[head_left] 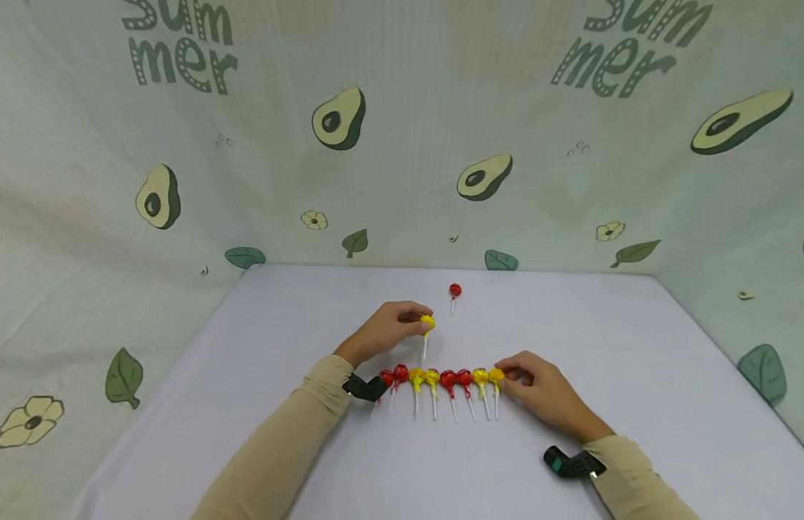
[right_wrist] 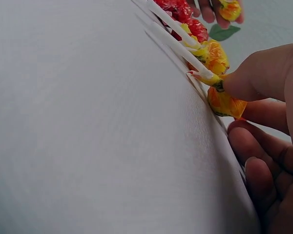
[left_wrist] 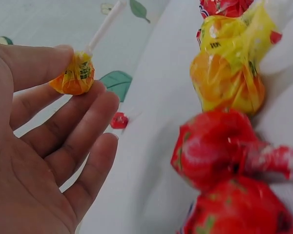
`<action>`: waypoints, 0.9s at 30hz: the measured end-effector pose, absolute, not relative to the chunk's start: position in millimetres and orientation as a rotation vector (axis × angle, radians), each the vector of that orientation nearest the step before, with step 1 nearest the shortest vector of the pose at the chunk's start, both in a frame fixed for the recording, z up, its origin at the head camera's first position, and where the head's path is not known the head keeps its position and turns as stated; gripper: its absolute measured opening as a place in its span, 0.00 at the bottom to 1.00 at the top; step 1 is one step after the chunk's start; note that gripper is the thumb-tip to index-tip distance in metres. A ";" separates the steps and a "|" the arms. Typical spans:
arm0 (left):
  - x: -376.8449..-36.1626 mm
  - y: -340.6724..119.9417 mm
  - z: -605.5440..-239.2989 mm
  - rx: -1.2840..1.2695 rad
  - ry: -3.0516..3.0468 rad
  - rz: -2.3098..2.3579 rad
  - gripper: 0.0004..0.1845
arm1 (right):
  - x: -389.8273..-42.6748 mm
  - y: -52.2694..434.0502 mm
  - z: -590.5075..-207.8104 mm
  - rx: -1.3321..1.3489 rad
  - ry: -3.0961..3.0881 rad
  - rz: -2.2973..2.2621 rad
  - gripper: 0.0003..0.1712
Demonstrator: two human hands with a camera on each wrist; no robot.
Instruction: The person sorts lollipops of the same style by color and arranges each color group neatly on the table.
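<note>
Beyond the row of eight lollipops (head_left: pixel 448 378), laid in pairs of red and yellow, one loose red lollipop (head_left: pixel 455 289) lies near the counter's far edge. A black wrist camera (head_left: pixel 365 388) on your left arm partly covers the row's left end in the head view; another black camera (head_left: pixel 573 463) sits on your right wrist, to the row's near right. Your left hand (head_left: pixel 387 331) has its fingers pinched on a yellow lollipop (head_left: pixel 428 323) just beyond the row, stick pointing toward it. Your right hand (head_left: pixel 543 388) pinches the end yellow lollipop (head_left: pixel 496 375) at the row's right end. Under the row spreads a white counter (head_left: pixel 402 469); behind it hangs a pale avocado-print curtain (head_left: pixel 402 79) lettered "Summer".
</note>
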State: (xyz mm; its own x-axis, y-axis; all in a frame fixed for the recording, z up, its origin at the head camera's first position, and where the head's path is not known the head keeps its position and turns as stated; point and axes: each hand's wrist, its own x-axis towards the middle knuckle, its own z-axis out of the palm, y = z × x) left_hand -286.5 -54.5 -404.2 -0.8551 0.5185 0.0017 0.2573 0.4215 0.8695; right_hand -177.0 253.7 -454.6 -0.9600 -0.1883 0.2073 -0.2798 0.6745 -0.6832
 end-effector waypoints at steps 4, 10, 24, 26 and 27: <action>-290.1 -48.3 -405.4 0.673 2.404 1.409 0.23 | -176.9 252.9 -453.7 0.382 -2.760 1.179 0.14; -294.9 -39.8 -405.1 0.630 2.382 1.413 0.21 | -176.6 252.3 -451.5 0.387 -2.765 1.167 0.13; -296.3 -24.5 -398.2 0.589 2.374 1.432 0.20 | -176.2 251.5 -450.3 0.383 -2.767 1.156 0.13; -297.9 -22.6 -400.3 0.568 2.372 1.440 0.20 | -175.9 251.5 -450.9 0.397 -2.761 1.153 0.14; -298.8 -21.7 -401.3 0.558 2.370 1.447 0.20 | -176.0 251.3 -451.4 0.390 -2.761 1.153 0.14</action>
State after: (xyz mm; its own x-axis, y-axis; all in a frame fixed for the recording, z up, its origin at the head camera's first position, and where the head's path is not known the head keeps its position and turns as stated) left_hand -298.8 -21.7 -401.3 -0.8769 0.4772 -0.0579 0.1665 0.4145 0.8947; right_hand -176.0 251.3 -451.4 -0.9590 -0.1883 0.2117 -0.2829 0.6760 -0.6804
